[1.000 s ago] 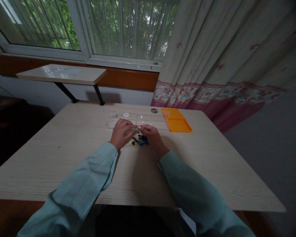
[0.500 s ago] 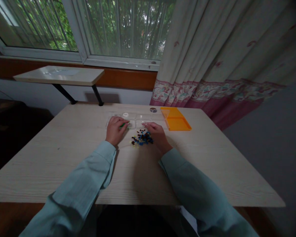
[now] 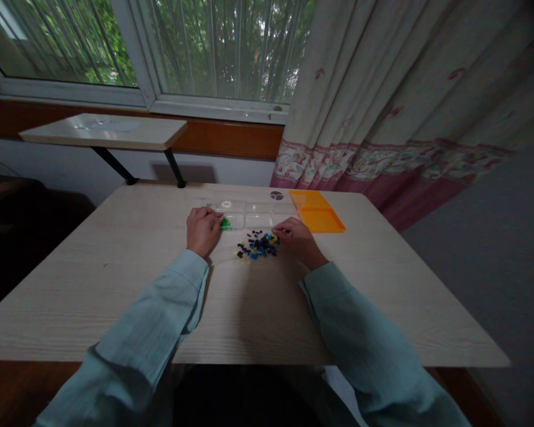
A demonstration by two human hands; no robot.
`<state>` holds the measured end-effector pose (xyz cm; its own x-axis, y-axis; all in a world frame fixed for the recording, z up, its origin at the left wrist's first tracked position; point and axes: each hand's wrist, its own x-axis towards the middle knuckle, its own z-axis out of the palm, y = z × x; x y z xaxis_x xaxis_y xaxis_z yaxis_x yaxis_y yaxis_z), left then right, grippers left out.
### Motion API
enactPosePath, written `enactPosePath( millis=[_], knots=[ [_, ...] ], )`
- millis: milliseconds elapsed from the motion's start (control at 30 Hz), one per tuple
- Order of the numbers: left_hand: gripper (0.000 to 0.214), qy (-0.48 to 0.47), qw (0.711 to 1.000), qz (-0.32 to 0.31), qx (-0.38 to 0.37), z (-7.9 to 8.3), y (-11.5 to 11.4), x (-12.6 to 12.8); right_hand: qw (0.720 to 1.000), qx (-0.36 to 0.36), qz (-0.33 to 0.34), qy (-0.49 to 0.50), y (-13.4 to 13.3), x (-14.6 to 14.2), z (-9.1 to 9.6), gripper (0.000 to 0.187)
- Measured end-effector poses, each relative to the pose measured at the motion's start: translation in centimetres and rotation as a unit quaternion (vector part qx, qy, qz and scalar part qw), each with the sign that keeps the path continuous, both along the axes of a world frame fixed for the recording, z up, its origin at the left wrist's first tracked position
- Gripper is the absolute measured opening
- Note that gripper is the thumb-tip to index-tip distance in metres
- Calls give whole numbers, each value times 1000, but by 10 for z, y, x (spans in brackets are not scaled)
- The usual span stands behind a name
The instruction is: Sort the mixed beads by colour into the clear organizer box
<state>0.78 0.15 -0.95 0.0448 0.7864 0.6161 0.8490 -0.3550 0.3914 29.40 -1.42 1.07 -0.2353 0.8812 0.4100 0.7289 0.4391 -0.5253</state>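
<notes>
- Free to pass low over the surface (image 3: 129, 284) left of the left fingers (image 3: 210, 213) and near-right of the right fingers (image 3: 288, 225).
- Blocked ahead by the clear compartment tray (image 3: 258, 222), with the orange case (image 3: 323, 219) at its right end.
- Cluttered between both by small building bricks (image 3: 258, 244).
- Barred at back left by shelf legs (image 3: 175, 169).

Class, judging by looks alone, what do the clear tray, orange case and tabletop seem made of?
Clear tray: probably hard plastic, glossy; transparent, with pale glints.
Orange case: likely moulded plastic, smooth; bright colour, crisp edges.
Tabletop: wood or printed laminate, low sheen; fine grain lines show.
</notes>
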Motion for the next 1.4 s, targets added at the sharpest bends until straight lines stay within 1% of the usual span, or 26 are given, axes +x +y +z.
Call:
enactPosePath(
  millis=[100, 233, 433, 567, 767, 933, 1133, 1233, 1333, 1400],
  knots=[
    [24, -2, 1000, 8, -13, -1, 0, 0, 996, 7, 25, -84, -1, 4, 0, 15],
    [25, 2, 1000, 6, -23, 0, 0, 0, 987, 13, 22, -158, -5, 1, 3, 13],
    [26, 17, 1000, -4, -24, 1, -2, 2, 975, 0, 3, -223, -13, -8, 10, 14],
    [28, 37, 999, 5, -31, 3, -4, 4, 961, 1, -12, -276, -14, -12, 14, 16],
    [31, 55, 997, 13, -57, 5, -5, 4, 941, -1, -10, -339, -13, -17, 14, 22],
    [31, 45, 998, 6, -45, 5, -5, 4, 941, 10, -13, -339, -13, -21, 13, 20],
    [31, 35, 999, -2, -29, 6, -6, 6, 945, -6, -9, -326, -15, -23, 15, 18],
    [30, 28, 999, -6, -20, 7, -6, 6, 948, -1, -8, -318, -14, -24, 14, 18],
    [30, 24, 999, -22, -10, 8, -7, 7, 958, 3, 1, -286, -11, -22, 11, 17],
    [29, 20, 999, -48, -2, 9, -8, 9, 972, 3, 14, -235, -7, -20, 8, 16]
  ],
)
